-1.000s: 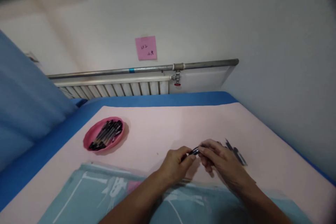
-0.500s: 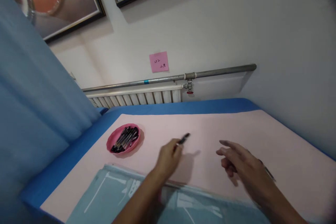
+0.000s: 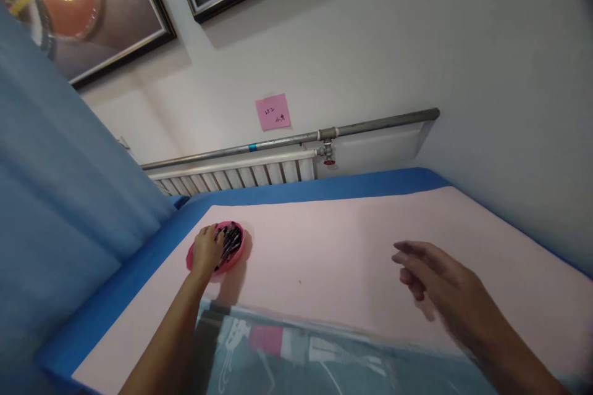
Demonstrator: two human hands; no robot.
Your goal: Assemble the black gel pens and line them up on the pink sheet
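My left hand (image 3: 207,250) reaches over the left side of a pink bowl (image 3: 190,258), its fingers bent down onto the pens (image 3: 231,239) that lie heaped there. Its fingertips are partly hidden, so I cannot tell whether a pen is between them. To the right, my right hand (image 3: 438,278) hovers over the pink sheet (image 3: 324,247), fingers loosely stretched with thumb and forefinger apart. Nothing shows in it. Along the near side lies a bluish, see-through pouch or plastic sheet (image 3: 343,358) with white markings, partly covered by my left forearm's shadow.
A blue table covering (image 3: 370,182) borders the pink sheet. At the left hangs a blue curtain (image 3: 69,166). Behind the table are a radiator (image 3: 250,176), a metal pipe (image 3: 384,124) and a pink note (image 3: 273,112) on the wall.
My left hand, with a dark pen in it before, has moved left from mid-sheet to the bowl. A thin dark object beside my right wrist no longer shows.
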